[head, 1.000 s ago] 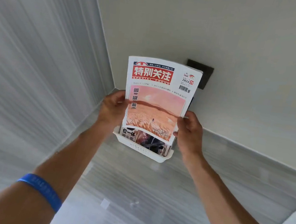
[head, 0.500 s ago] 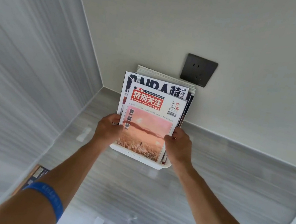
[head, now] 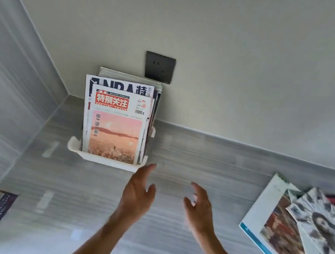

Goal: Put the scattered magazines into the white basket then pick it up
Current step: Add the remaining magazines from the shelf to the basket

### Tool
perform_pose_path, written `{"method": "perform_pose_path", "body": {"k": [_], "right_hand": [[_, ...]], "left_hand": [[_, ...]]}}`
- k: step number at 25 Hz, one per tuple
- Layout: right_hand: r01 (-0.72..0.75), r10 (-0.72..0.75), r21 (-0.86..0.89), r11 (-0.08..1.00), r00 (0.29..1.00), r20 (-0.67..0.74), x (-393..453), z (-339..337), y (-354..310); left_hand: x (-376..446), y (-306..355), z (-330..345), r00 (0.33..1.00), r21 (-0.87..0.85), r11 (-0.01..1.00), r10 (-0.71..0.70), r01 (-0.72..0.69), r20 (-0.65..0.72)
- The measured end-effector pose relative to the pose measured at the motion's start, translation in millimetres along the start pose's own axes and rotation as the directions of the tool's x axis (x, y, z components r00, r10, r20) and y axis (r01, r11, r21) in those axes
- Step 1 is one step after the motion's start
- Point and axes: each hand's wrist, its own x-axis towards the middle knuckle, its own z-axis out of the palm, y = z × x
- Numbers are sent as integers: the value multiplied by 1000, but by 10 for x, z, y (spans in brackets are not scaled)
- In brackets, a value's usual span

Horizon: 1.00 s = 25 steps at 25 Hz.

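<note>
Lying at the right edge of the frame, the scattered magazines (head: pixel 298 231) point their long sides up-left, nearer the right hand (head: pixel 199 207). Both grips are apart and empty; the left hand (head: pixel 138 194) hangs just beside the white basket (head: pixel 105 160) on the grey table (head: pixel 201 158) against the wall.

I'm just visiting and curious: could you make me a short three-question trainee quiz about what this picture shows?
1. True or false: the left hand grips the pink-cover magazine.
2. Where does that magazine stand?
A. in the white basket
B. flat on the floor
C. in the right hand
3. Fill in: the loose magazines lie to the basket's ____.

Key: 1 false; 2 A; 3 right.
</note>
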Motion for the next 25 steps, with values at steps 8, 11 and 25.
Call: {"method": "perform_pose_path", "body": {"k": [8, 11, 25], "right_hand": [[-120, 83, -154, 981, 971, -224, -306, -1670, 1177], [-190, 137, -159, 969, 946, -295, -327, -2231, 1559], [-354, 160, -639, 683, 926, -342, 111, -3053, 2708]], "left_hand": [[-280, 762, 1886, 888, 98, 993, 7, -59, 460], [-406, 903, 2548, 799, 317, 921, -12, -225, 602], [-300, 1099, 3356, 675, 638, 515, -146, -572, 724]]}}
